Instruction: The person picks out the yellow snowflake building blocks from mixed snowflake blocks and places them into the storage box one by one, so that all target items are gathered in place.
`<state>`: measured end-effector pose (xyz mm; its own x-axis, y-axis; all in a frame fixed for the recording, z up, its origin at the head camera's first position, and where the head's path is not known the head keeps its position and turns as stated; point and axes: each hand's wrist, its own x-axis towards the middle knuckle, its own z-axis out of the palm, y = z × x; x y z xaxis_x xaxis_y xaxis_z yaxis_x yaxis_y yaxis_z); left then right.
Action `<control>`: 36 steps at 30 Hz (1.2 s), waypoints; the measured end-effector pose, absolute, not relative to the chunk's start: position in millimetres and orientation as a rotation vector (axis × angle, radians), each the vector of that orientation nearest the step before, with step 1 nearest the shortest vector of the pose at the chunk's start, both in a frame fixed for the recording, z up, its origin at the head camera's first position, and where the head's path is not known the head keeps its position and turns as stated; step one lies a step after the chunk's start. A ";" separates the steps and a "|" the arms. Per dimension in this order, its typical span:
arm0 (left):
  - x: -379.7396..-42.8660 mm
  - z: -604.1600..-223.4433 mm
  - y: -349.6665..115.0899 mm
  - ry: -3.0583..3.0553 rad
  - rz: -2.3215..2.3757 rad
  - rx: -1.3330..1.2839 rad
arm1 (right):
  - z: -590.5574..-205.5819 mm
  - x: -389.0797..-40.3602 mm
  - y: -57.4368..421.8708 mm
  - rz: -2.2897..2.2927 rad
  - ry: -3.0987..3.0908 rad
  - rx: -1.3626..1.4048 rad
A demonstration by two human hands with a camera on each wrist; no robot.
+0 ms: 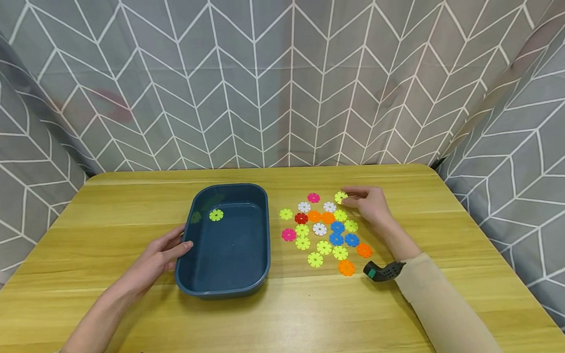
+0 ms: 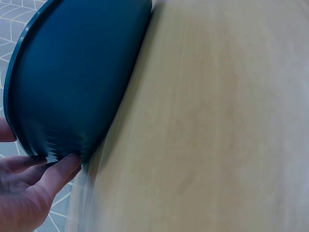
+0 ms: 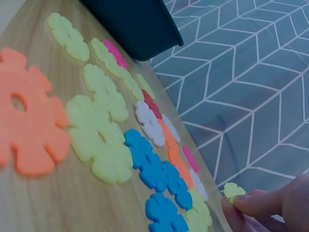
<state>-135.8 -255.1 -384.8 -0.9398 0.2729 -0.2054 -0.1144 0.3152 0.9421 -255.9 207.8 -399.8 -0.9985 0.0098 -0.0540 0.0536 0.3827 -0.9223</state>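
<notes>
A dark blue plastic basin (image 1: 228, 251) stands on the table, and inside it near the far end lies one yellow-green notched disc (image 1: 216, 215). My left hand (image 1: 162, 256) grips its left side, thumb over the rim and fingers on the ribbed outer wall (image 2: 58, 140). Beyond the loose discs, my right hand (image 1: 370, 203) pinches a yellow-green flower-shaped disc (image 1: 341, 197) between thumb and fingertips. In the right wrist view this pinched disc (image 3: 233, 190) shows past the thumb, partly covered. Blue discs (image 1: 337, 239) and a white disc (image 1: 319, 229) lie nearby.
Several more flat discs are spread right of the basin, among them an orange disc (image 1: 346, 268), a pink disc (image 1: 289, 234) and a red disc (image 1: 301, 218). A patterned grey curtain (image 1: 266, 79) hangs behind the wooden table (image 1: 303, 328).
</notes>
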 end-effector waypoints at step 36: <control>-134.8 -384.1 -254.9 2.266 1.667 0.149 | -386.5 -255.9 140.3 -1.752 2.360 -0.206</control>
